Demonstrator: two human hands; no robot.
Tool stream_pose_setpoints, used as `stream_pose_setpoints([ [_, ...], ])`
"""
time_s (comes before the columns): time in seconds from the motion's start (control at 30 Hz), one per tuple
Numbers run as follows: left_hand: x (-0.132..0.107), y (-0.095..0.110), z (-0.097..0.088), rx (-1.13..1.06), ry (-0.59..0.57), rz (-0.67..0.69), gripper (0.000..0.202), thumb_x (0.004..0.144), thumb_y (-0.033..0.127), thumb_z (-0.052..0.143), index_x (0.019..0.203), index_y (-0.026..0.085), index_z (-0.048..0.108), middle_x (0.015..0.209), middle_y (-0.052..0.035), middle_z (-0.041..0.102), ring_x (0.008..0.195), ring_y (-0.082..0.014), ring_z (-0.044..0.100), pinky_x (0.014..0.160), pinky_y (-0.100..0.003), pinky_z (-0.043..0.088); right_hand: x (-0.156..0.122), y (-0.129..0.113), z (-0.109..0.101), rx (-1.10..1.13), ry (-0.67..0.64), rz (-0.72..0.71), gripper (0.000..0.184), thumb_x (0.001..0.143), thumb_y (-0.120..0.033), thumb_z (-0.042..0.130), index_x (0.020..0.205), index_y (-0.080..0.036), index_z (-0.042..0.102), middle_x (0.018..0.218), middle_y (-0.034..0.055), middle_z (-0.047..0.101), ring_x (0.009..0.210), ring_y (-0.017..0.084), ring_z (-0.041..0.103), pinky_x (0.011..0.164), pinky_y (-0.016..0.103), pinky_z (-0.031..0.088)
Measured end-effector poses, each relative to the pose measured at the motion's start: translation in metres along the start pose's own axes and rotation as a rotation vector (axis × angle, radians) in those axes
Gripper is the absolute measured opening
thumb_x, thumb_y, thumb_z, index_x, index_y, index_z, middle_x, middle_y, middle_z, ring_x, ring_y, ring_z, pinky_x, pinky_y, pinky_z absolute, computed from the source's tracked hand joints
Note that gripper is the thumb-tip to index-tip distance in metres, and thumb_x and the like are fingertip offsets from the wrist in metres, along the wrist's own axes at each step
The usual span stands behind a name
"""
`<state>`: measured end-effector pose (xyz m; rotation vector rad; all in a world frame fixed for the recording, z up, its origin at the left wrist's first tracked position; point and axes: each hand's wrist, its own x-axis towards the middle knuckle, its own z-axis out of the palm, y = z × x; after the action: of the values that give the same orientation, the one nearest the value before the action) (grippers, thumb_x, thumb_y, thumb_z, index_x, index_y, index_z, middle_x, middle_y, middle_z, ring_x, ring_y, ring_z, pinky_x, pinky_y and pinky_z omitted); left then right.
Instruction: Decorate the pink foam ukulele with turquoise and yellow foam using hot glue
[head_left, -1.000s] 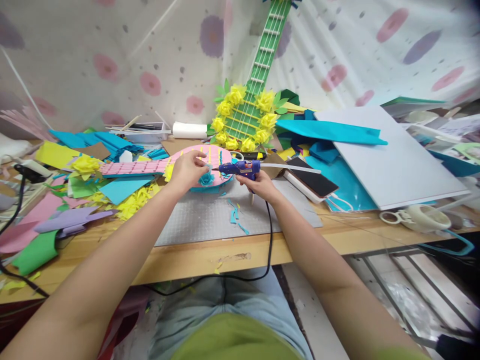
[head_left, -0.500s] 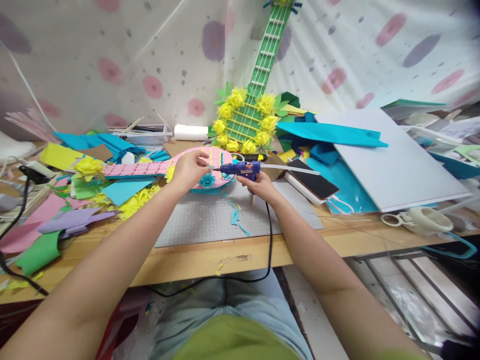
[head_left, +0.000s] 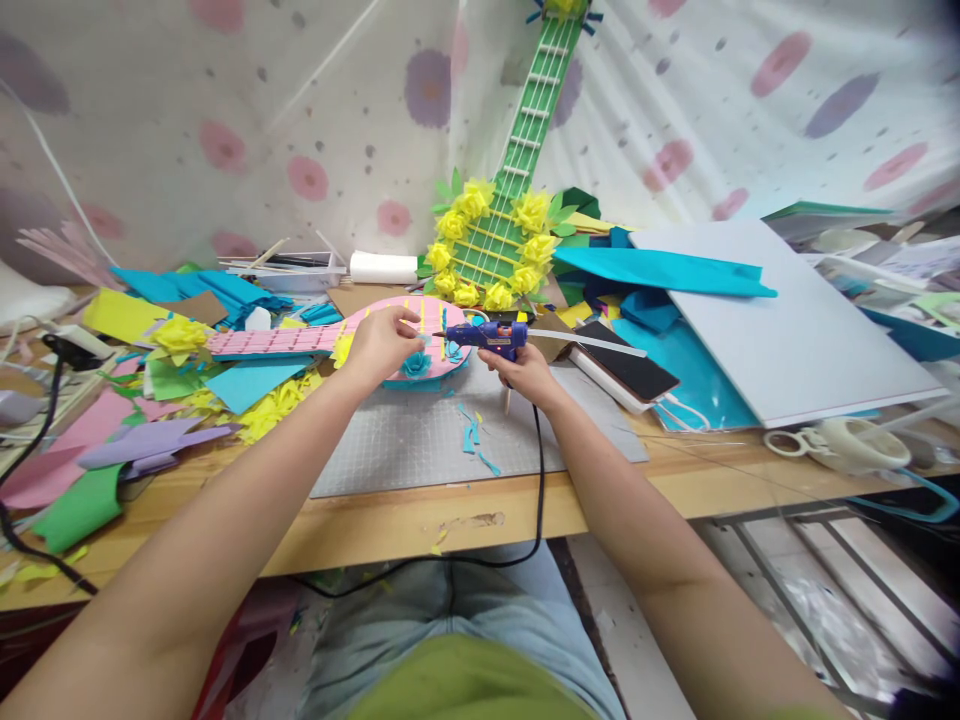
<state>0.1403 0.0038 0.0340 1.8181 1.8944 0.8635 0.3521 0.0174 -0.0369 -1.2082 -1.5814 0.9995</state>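
My right hand (head_left: 526,374) is wrapped round a blue glue gun (head_left: 491,340). Its nozzle points left, and a long pale glue stick (head_left: 592,341) juts from its back. Just left of the nozzle, my left hand (head_left: 384,345) is closed in a pinch over the pink guitar body; what the fingertips hold is too small to make out. Beneath both hands lies this pink paper guitar (head_left: 382,305) with blue sides, its neck pointing left. A blue paper flower (head_left: 415,364) sits on its body, below the left fingertips. Blue scraps (head_left: 470,437) are scattered on the grey cutting mat (head_left: 420,455).
A green paper guitar (head_left: 517,170) with yellow flowers leans upright behind. Paper pieces (head_left: 135,440) crowd the left side. On the right are a phone (head_left: 626,355), a white board (head_left: 780,320) and a tape dispenser (head_left: 855,442). The gun's black cord (head_left: 541,480) hangs over the table edge.
The glue gun and my right hand have shifted slightly right, so the nozzle has drawn back a little from the left fingertips. My left hand stays pinched in nearly the same place.
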Motion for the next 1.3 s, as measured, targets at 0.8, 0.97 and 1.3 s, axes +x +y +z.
stream_pose_setpoints([
  [0.8, 0.007, -0.020, -0.015, -0.016, -0.086, 0.118, 0.057, 0.064, 0.017, 0.063, 0.121, 0.020, 0.060, 0.088, -0.0032, 0.074, 0.088, -0.0187, 0.068, 0.080, -0.028, 0.050, 0.014, 0.033, -0.034, -0.711, 0.174, 0.212, 0.052, 0.076, -0.055, 0.057, 0.105, -0.014, 0.067, 0.102, 0.0176, 0.068, 0.097, 0.031, 0.063, 0.077, 0.036, 0.046],
  [0.97, 0.007, -0.020, -0.012, -0.044, -0.126, 0.201, 0.060, 0.065, 0.015, 0.060, 0.124, 0.020, 0.057, 0.090, -0.0029, 0.073, 0.089, -0.0184, 0.068, 0.083, -0.028, 0.050, 0.007, 0.023, -0.043, -0.784, 0.114, 0.200, 0.048, 0.078, -0.055, 0.055, 0.098, -0.013, 0.068, 0.098, 0.0172, 0.069, 0.096, 0.031, 0.064, 0.075, 0.035, 0.045],
  [1.3, 0.009, -0.012, -0.014, 0.041, -0.197, 0.276, 0.057, 0.065, 0.016, 0.058, 0.121, 0.023, 0.061, 0.083, -0.0004, 0.073, 0.079, -0.0176, 0.068, 0.075, -0.026, 0.050, -0.007, 0.003, -0.061, -0.941, 0.088, 0.218, 0.043, 0.066, -0.062, 0.064, 0.069, -0.020, 0.057, 0.074, 0.0082, 0.062, 0.076, 0.024, 0.059, 0.062, 0.032, 0.038],
])
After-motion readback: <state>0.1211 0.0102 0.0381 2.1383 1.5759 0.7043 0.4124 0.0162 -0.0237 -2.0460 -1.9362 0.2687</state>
